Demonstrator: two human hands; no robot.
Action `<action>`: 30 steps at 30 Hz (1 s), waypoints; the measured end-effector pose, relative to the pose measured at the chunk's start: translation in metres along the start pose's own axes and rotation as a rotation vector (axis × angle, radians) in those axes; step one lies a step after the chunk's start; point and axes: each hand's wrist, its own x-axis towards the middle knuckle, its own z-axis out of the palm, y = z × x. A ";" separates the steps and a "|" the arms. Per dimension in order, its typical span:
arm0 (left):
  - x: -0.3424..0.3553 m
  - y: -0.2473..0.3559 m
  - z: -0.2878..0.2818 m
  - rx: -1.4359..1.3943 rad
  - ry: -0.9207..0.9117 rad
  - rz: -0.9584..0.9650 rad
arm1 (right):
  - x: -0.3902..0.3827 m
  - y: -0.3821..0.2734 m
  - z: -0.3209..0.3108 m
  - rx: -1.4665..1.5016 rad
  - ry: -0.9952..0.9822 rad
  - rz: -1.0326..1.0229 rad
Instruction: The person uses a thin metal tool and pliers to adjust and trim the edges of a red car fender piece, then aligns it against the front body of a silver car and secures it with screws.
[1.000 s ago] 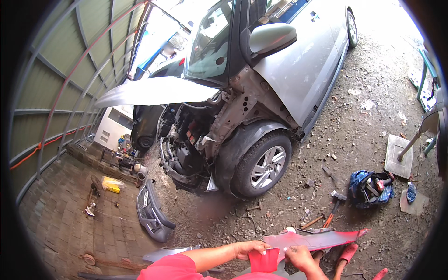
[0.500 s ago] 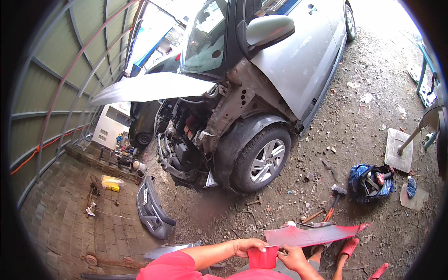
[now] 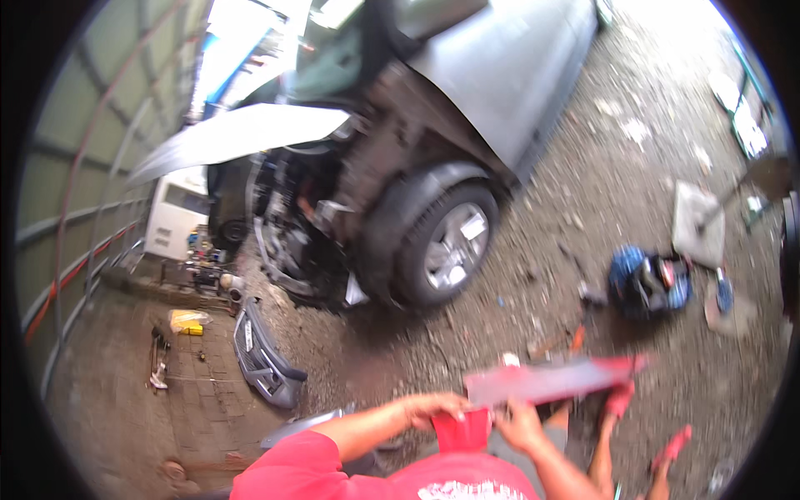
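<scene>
Wall [image 3: 50, 187] from 9 to 10 o'clock was pale greenish panels on metal ribs [image 3: 42, 228], with an orange cord [image 3: 56, 287] strung along it. Boxy white cabinet [image 3: 177, 229] near 9. Floor was brick-type paving [image 3: 212, 433] around 8, rough stony dirt [image 3: 600, 175] toward 3, where a pale stand base [image 3: 696, 242] sat. White glare [image 3: 671, 18] blew out between 1 and 2.

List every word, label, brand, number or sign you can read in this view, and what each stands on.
None can be read.
Red T-shirt: white print on the front, blurred and cut off by the lower edge.
Grey front bumper cover on the ground: pale plate, its marks too small and blurred.
Red sheet in the left hand: no lettering visible.
</scene>
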 end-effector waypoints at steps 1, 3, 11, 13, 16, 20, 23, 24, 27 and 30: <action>-0.014 -0.009 0.000 0.006 0.115 0.015 | -0.007 -0.006 -0.004 0.061 0.038 0.013; -0.025 -0.011 -0.001 0.022 0.122 0.035 | -0.014 -0.003 -0.024 0.434 -0.139 0.359; -0.003 0.057 0.023 0.217 0.261 -0.065 | -0.085 0.047 -0.003 0.767 -0.032 0.807; -0.001 0.064 0.032 0.235 0.285 -0.097 | -0.103 0.052 0.019 0.536 -0.095 0.712; -0.008 0.068 0.023 0.229 0.246 -0.128 | -0.087 0.017 -0.008 0.560 -0.039 0.497; 0.004 0.077 0.039 0.467 0.336 -0.298 | -0.085 -0.008 -0.030 0.575 -0.122 0.276; 0.007 0.082 0.045 0.545 0.356 -0.309 | -0.100 -0.009 -0.031 0.503 -0.170 0.317; 0.005 0.082 0.050 0.492 0.406 -0.280 | -0.107 -0.009 -0.035 0.440 -0.162 0.322; -0.006 0.084 0.045 0.490 0.432 -0.186 | -0.116 -0.010 -0.040 0.452 -0.099 0.267; -0.006 0.080 0.041 0.512 0.452 -0.198 | -0.112 0.000 -0.023 0.502 -0.029 0.122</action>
